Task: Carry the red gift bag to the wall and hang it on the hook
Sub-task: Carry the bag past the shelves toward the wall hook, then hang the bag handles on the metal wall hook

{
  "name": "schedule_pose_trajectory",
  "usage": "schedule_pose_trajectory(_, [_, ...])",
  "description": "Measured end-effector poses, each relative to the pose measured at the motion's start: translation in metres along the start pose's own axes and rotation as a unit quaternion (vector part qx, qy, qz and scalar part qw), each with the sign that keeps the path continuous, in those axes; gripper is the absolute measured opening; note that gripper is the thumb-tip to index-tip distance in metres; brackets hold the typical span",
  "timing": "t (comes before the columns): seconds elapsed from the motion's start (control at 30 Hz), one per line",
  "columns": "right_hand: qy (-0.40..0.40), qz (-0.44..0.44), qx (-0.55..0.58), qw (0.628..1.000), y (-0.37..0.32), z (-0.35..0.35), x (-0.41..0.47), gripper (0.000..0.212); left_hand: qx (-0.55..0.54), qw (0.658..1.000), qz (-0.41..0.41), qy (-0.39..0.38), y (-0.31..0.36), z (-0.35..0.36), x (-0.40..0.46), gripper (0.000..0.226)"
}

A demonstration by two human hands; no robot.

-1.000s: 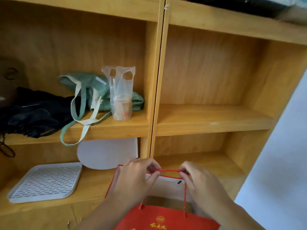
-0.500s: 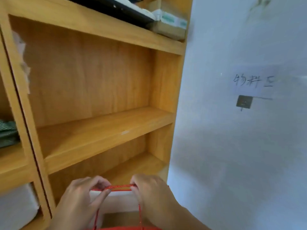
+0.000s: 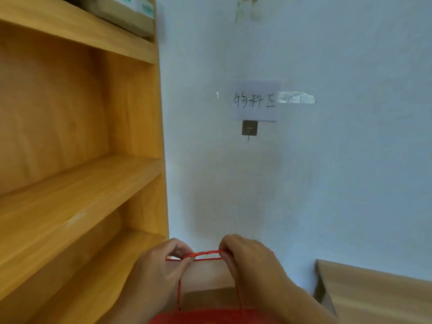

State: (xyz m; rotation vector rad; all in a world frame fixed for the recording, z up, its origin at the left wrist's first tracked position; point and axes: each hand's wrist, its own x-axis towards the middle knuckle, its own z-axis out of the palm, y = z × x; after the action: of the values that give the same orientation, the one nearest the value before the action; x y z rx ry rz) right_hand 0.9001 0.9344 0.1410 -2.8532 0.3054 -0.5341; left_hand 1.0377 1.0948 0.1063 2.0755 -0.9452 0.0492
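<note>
Swinging right since the earlier frame, the view is now leaving the tall wooden shelf unit (image 3: 77, 178) at the left and facing the pale blue wall (image 3: 339, 183). Left hand (image 3: 161, 270) and right hand (image 3: 252, 265) are pinching the twisted red cord handle (image 3: 203, 254) of the red paper gift bag (image 3: 210, 318), which is mostly cut off below the fingers; the small square metal hook (image 3: 249, 128) is sitting well above them under a handwritten paper label (image 3: 254, 101).

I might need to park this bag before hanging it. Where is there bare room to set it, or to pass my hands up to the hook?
The middle shelf beside the wall looks bare. The wall between your hands and the hook is clear. Crowded: boxes on the top shelf; the paper label sits directly above the hook.
</note>
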Motion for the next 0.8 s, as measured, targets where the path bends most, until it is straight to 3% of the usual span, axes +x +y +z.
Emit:
schedule_pose_trajectory(0.3, [0.073,0.063,-0.022,0.995,0.035,-0.006,0.011,0.013,-0.080,0.996,0.046,0.007,0.016,0.022,0.050,0.013])
schedule_pose_trajectory(0.57, [0.091,0.143,0.151,0.974,0.081,-0.045,0.052,0.001,-0.114,0.990,0.082,0.014,0.044,0.032,0.109,0.010])
schedule_pose_trajectory(0.8, [0.114,0.161,0.202,0.959,0.120,-0.065,0.111,0.006,-0.169,0.983,0.066,-0.026,0.054,0.032,0.182,0.010])
